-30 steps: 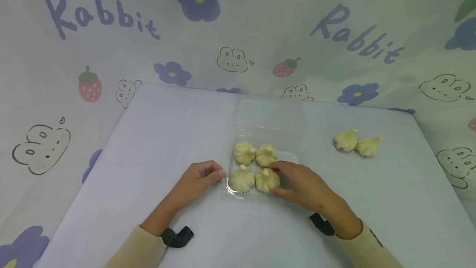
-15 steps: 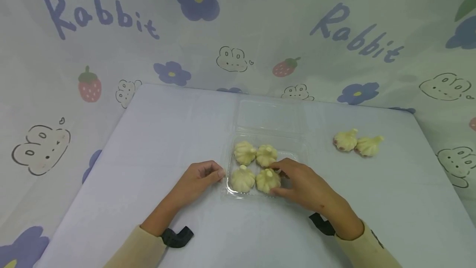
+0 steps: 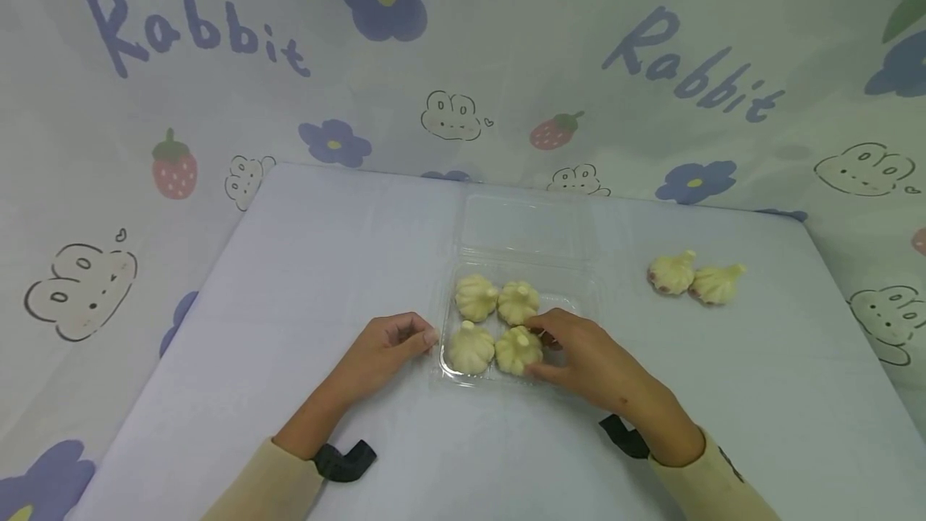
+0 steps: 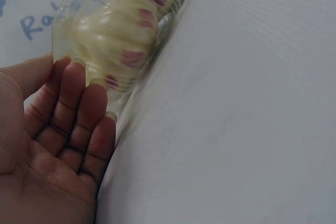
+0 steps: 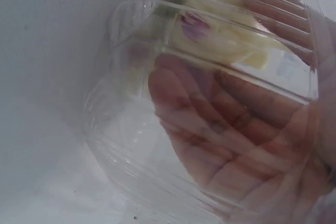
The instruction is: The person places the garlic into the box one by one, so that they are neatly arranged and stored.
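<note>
A clear plastic clamshell box (image 3: 447,376) lies with its lid (image 3: 517,223) folded back. Garlic bulbs fill its left and middle: two at the back (image 3: 475,298) and two in front. On the box's left rim my left hand (image 3: 387,352) pinches the edge between thumb and fingertips, with a bulb (image 4: 115,35) behind the wall in the left wrist view. Inside the box, my right hand (image 3: 596,356) grips the front right garlic bulb (image 3: 518,350), thumb in front and fingers behind. The clear wall blurs this hand in the right wrist view.
Two more garlic bulbs (image 3: 671,272) lie side by side at the right on the white-covered table (image 3: 325,248). A patterned cloth (image 3: 506,47) hangs behind the table. Black straps (image 3: 346,461) show at both wrists.
Within the last half second, the front right bulb has shifted slightly left in my right hand's fingers, and the front left bulb has edged left too. My left hand stays put.
</note>
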Tool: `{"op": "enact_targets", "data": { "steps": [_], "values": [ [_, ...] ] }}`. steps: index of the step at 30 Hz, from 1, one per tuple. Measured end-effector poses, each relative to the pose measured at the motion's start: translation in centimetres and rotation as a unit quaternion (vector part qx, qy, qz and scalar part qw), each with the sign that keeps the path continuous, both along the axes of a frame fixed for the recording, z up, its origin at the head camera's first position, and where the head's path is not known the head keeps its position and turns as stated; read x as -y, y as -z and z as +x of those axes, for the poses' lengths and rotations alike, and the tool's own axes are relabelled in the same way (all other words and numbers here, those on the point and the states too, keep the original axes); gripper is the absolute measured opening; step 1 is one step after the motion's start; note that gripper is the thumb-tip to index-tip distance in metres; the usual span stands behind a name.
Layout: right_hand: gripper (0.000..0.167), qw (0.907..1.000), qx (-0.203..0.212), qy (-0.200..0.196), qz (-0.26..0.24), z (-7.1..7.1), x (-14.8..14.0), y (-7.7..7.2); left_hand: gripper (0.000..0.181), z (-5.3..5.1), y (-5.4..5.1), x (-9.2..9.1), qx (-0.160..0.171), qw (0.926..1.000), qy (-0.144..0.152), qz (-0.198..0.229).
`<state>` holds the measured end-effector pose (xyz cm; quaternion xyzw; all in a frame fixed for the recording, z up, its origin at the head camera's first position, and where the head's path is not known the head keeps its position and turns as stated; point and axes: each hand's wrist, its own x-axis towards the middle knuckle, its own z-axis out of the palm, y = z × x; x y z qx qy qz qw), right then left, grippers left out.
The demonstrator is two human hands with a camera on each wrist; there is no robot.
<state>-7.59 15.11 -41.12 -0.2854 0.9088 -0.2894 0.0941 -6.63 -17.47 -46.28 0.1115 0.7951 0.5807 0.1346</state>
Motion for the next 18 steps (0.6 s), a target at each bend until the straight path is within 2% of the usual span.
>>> {"op": "enact_targets", "data": {
  "steps": [18],
  "values": [
    [0.058, 1.0, 0.008, -0.003, 0.003, -0.02, 0.07, -0.22, 0.019, -0.01, -0.12, -0.01, -0.001, 1.0, 0.002, 0.01]
  ]
}}
